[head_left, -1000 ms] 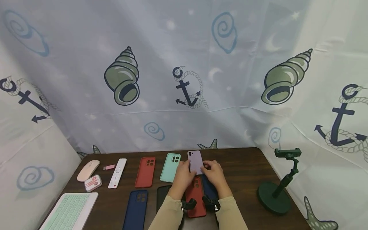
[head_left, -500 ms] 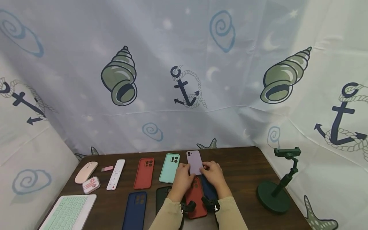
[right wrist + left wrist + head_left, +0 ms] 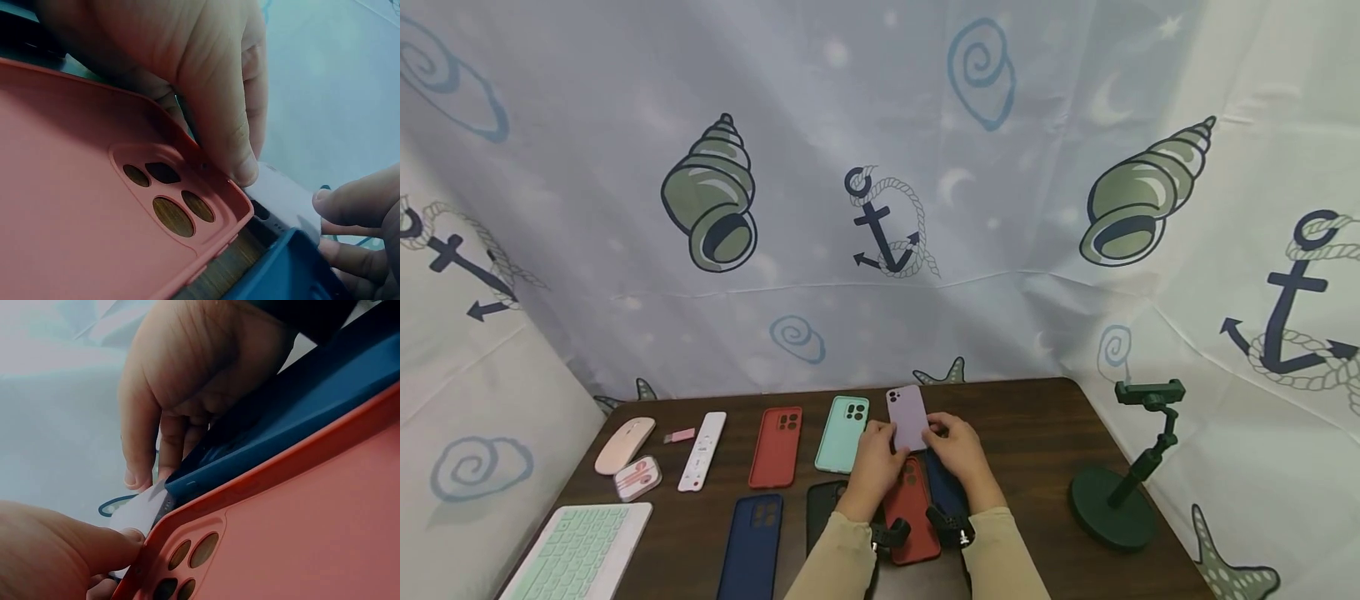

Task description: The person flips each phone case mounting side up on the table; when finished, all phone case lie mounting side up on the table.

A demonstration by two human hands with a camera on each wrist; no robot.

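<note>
At the table's far edge lies a lilac phone case point(image 3: 907, 415), its camera corner at the upper left. My left hand point(image 3: 874, 468) pinches its lower left side; in the left wrist view the thumb point(image 3: 122, 545) rests on its end. From the other side my right hand point(image 3: 958, 454) pinches the lower right side, with the thumb point(image 3: 340, 203) on it in the right wrist view. Just below lies a red phone case point(image 3: 912, 508), inner side up, beside a dark blue phone case point(image 3: 945, 485) partly hidden by my right hand. A black phone case point(image 3: 822, 508) is partly covered by my left arm.
Further left lie a mint phone case point(image 3: 842, 437), another red case point(image 3: 775, 450) and another blue case point(image 3: 751, 546). A white remote point(image 3: 703, 450), pink mouse point(image 3: 626, 446), earbud case point(image 3: 638, 478) and keyboard point(image 3: 580, 550) follow. A green phone stand point(image 3: 1112, 508) stands right.
The head view has shifted slightly. Both hands stay on the lilac phone case in nearly the same position.
</note>
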